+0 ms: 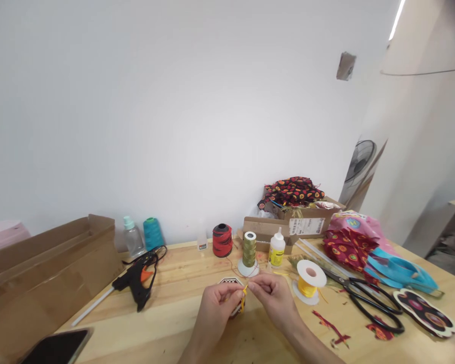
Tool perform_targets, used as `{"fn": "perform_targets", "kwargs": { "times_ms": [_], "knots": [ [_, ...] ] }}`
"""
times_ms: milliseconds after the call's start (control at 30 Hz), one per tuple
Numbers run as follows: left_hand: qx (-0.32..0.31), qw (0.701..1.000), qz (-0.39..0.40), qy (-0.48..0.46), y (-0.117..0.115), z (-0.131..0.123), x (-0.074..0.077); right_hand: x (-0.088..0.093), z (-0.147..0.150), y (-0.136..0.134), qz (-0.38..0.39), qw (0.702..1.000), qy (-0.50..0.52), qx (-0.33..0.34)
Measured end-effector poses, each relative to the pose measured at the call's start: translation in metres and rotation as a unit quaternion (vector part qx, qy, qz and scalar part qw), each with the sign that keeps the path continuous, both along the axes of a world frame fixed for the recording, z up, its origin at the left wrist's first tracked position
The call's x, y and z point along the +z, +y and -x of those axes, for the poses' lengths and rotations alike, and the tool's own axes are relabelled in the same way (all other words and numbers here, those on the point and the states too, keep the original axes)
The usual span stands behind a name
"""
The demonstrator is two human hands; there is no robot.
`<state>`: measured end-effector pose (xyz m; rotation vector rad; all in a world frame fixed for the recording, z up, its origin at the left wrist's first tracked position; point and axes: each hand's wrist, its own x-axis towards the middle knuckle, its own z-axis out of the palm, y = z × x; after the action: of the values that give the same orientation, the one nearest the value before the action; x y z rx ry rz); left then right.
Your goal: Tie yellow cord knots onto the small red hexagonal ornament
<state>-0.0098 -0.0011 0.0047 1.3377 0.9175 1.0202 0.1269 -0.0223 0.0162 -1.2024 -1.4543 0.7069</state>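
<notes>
At the front middle of the table, my left hand (219, 305) and my right hand (273, 297) almost meet. Both are closed in a pinch on a thin yellow cord (244, 299), which looks looped or knotted between the fingertips. Behind and beneath the fingers is a small octagonal piece (229, 281) with a pale rim and a dark patterned face, mostly hidden by my left hand. A spool of yellow cord (307, 289) stands to the right of my right hand. Just beyond the hands is an olive thread spool (249, 255).
Right: large black-handled scissors (371, 298), fabric scraps (331, 328), a patterned cut-out (426, 312), blue ribbon (402, 270). Behind: a glue bottle (276, 248), a red thread spool (222, 241), a cardboard box (314, 217). Left: a glue gun (138, 283), a long box (49, 278), a phone (56, 348).
</notes>
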Motion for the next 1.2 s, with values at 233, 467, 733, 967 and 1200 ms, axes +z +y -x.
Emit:
{"fn": "perform_targets", "kwargs": {
  "times_ms": [233, 467, 733, 967, 1200],
  "knots": [
    [0.004, 0.998, 0.053, -0.023, 0.009, 0.003, -0.015, 0.0, 0.001, 0.002, 0.051, 0.997, 0.058, 0.018],
    [0.007, 0.999, 0.047, -0.015, 0.008, 0.003, -0.014, -0.004, 0.001, 0.004, 0.068, 0.994, 0.083, 0.017],
    [-0.021, 0.992, 0.094, -0.08, 0.006, 0.0, -0.009, -0.002, 0.0, 0.003, 0.078, 0.994, 0.068, 0.04],
    [-0.009, 0.998, 0.062, -0.007, 0.008, 0.001, -0.011, -0.005, -0.003, 0.002, -0.052, 0.992, -0.118, -0.01],
    [-0.018, 0.998, 0.057, 0.001, 0.005, -0.001, -0.007, -0.001, -0.001, -0.004, -0.099, 0.978, -0.184, -0.025]
  ]
}}
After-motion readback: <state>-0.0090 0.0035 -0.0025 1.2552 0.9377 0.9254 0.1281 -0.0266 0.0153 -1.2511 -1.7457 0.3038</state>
